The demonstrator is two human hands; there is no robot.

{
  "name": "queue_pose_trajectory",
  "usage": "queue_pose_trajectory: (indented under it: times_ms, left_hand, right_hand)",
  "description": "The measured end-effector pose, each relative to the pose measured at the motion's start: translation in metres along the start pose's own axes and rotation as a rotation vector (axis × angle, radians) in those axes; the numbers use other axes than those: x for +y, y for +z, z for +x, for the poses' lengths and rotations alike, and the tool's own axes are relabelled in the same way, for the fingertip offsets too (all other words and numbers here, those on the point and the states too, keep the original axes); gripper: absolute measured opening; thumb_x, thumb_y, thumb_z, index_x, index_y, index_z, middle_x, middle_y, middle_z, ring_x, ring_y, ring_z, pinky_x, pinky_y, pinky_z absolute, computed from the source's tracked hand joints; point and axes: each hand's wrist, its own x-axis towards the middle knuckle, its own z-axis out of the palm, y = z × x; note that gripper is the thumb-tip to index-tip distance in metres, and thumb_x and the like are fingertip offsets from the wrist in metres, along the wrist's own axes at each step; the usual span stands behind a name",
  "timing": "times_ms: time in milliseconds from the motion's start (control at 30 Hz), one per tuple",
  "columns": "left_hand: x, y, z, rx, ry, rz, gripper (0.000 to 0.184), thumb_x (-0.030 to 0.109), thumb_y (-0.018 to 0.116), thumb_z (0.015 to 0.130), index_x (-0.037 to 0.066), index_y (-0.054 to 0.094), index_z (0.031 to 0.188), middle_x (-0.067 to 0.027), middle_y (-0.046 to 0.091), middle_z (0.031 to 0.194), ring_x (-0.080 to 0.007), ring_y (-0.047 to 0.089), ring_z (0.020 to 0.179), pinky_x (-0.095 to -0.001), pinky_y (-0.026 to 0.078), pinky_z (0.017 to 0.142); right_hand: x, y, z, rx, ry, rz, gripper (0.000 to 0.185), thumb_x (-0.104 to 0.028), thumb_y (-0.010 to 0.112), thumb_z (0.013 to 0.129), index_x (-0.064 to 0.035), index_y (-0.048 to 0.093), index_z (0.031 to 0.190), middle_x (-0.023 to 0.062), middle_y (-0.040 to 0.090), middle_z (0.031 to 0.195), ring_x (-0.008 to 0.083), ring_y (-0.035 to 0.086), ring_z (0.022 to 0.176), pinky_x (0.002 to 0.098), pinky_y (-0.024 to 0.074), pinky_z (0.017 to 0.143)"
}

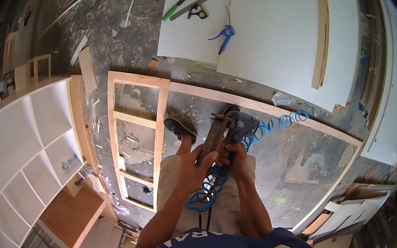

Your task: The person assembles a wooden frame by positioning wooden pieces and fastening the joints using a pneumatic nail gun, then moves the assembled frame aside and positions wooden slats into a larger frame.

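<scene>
A pneumatic nail gun with a dark blue body is held up in front of my legs. My right hand is wrapped around its handle. Against the long, worn magazine my left hand is closed, with the thumb along its lower end. A blue coiled air hose hangs below the tool, and more coils stretch off to the right. Under and around my feet lies a wooden frame with several crosspieces.
White panels lie ahead, bearing a blue air blow gun, a combination square, a green-handled tool and a wooden strip. A white shelf unit stands left. Board offcuts lean at right.
</scene>
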Motion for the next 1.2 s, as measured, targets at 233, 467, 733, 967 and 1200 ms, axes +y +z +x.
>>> queue_pose_trajectory:
  times_ms: [233, 467, 733, 967, 1200]
  left_hand:
    - [-0.022, -0.017, -0.054, 0.023, -0.113, -0.439, 0.038, 0.038, 0.051, 0.104, 0.002, 0.057, 0.114, -0.0044, 0.064, 0.087, -0.009, 0.057, 0.078, -0.0253, 0.048, 0.07]
    - [-0.04, -0.049, -0.092, 0.319, -0.084, -0.383, 0.036, 0.031, 0.055, 0.102, -0.005, 0.055, 0.103, -0.0092, 0.064, 0.07, -0.0192, 0.063, 0.063, -0.0333, 0.048, 0.061]
    - [-0.187, -0.078, -0.178, 0.604, 0.15, -0.787, 0.042, 0.038, 0.05, 0.105, -0.002, 0.056, 0.117, -0.0047, 0.063, 0.074, -0.0121, 0.059, 0.065, -0.0269, 0.046, 0.062]
    - [-0.285, -0.076, -0.281, 0.639, 0.431, -1.608, 0.052, 0.047, 0.042, 0.106, 0.002, 0.05, 0.132, -0.0096, 0.066, 0.089, -0.0145, 0.063, 0.077, -0.0277, 0.048, 0.071]
    - [-0.419, -0.062, -0.333, 1.101, -0.071, -1.326, 0.046, 0.039, 0.045, 0.107, 0.001, 0.055, 0.13, -0.0032, 0.065, 0.094, -0.0122, 0.059, 0.087, -0.0294, 0.048, 0.079]
  right_hand:
    - [0.013, 0.047, -0.025, 0.06, -0.017, -0.628, 0.01, -0.01, 0.054, 0.084, -0.0003, 0.052, 0.081, 0.0061, 0.047, 0.06, 0.0159, 0.044, 0.043, 0.034, 0.0427, 0.044]
    - [0.058, 0.075, -0.014, -0.026, 0.163, -0.878, 0.008, -0.008, 0.055, 0.083, -0.0007, 0.052, 0.082, 0.0055, 0.046, 0.061, 0.0154, 0.043, 0.043, 0.0338, 0.0421, 0.044]
    - [0.186, 0.074, -0.05, -0.308, 0.235, -1.203, 0.023, -0.018, 0.06, 0.084, 0.0038, 0.056, 0.091, 0.0087, 0.054, 0.066, 0.0213, 0.053, 0.05, 0.035, 0.0484, 0.054]
    - [0.313, 0.05, -0.064, -0.501, 0.87, -1.398, 0.072, -0.018, 0.06, 0.087, 0.0065, 0.034, 0.149, 0.0112, 0.06, 0.07, 0.0221, 0.057, 0.048, 0.0391, 0.0517, 0.059]
    - [0.47, 0.051, -0.062, -0.749, 0.687, -2.793, 0.06, -0.011, 0.065, 0.084, -0.0001, 0.049, 0.141, 0.0135, 0.063, 0.076, 0.0224, 0.064, 0.058, 0.0377, 0.0521, 0.061]
